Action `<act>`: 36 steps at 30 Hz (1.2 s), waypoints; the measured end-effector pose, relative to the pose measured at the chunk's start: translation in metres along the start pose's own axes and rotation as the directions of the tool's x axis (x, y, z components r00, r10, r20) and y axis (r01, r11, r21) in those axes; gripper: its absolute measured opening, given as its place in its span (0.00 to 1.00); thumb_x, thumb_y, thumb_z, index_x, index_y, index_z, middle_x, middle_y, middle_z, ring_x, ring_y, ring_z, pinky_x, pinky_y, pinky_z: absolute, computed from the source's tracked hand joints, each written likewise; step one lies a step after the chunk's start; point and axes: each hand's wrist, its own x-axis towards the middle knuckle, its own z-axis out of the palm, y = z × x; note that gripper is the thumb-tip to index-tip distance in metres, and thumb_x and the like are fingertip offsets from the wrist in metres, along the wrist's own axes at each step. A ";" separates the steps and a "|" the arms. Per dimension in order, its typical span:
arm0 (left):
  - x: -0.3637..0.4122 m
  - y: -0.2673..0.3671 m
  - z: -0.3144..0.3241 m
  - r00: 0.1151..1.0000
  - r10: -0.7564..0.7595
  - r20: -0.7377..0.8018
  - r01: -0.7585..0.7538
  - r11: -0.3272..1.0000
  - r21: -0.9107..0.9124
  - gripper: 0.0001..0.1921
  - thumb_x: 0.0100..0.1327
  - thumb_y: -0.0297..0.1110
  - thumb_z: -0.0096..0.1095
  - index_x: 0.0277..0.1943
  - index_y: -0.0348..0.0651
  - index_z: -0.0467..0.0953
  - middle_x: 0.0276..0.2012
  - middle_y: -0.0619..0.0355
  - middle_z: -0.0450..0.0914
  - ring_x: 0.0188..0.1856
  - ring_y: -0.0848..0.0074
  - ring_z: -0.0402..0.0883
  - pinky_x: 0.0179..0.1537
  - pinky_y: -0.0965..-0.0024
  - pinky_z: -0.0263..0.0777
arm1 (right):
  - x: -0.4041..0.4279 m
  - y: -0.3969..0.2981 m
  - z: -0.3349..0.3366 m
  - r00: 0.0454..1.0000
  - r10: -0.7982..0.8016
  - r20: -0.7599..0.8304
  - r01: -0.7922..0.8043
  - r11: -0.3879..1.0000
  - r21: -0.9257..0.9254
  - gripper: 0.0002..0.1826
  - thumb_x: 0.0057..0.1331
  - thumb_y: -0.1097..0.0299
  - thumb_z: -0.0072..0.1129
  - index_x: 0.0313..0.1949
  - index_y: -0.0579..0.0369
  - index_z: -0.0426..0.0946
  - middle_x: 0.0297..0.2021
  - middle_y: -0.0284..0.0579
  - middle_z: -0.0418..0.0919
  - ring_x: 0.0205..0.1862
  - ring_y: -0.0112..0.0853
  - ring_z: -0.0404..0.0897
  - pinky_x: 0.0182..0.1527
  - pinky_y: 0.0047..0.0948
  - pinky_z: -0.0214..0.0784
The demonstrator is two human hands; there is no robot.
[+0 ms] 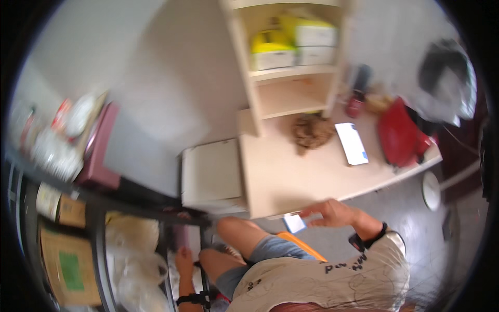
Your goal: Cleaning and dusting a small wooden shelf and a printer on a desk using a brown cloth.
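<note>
My right hand is at the front edge of the wooden desk, its thumb and fingers bent apart. A small white and blue flat item shows at the fingertips, below the desktop. Blur hides whether the fingers hold it or only pass in front of it. My left hand hangs low on the left, beside the metal rack, near a purple and white box and some white plastic. What its fingers hold, if anything, is not clear.
On the desk lie a brown fuzzy bundle, a white box and a red bag. Yellow-topped boxes fill an upper shelf. The rack carries a cardboard box and plastic bags. A white cabinet adjoins the desk.
</note>
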 end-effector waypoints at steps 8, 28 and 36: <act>0.089 0.115 0.027 0.941 0.337 0.032 -0.327 0.931 -0.164 0.19 0.58 0.33 0.61 0.50 0.33 0.73 0.41 0.48 0.78 0.42 0.68 0.78 0.45 0.68 0.70 | -0.028 -0.012 -0.085 0.669 0.128 -0.732 -0.335 0.932 -0.142 0.10 0.55 0.70 0.62 0.38 0.55 0.77 0.33 0.43 0.79 0.34 0.36 0.80 0.38 0.31 0.72; 0.115 0.175 -0.077 0.940 0.198 -0.276 -0.122 0.955 0.269 0.29 0.58 0.42 0.60 0.59 0.36 0.65 0.60 0.46 0.64 0.60 0.56 0.64 0.59 0.62 0.62 | 0.084 0.048 -0.140 0.898 0.057 -0.437 -0.393 0.551 -0.736 0.44 0.42 0.76 0.66 0.62 0.57 0.58 0.52 0.53 0.68 0.50 0.49 0.70 0.51 0.43 0.64; 0.072 0.134 -0.105 0.938 0.302 -0.170 -0.277 0.949 0.152 0.24 0.55 0.41 0.62 0.52 0.36 0.72 0.51 0.47 0.72 0.54 0.58 0.71 0.54 0.64 0.66 | 0.036 -0.001 -0.177 0.944 0.254 -0.212 -0.326 0.615 -0.718 0.12 0.44 0.66 0.60 0.29 0.58 0.77 0.29 0.52 0.78 0.34 0.46 0.78 0.37 0.41 0.71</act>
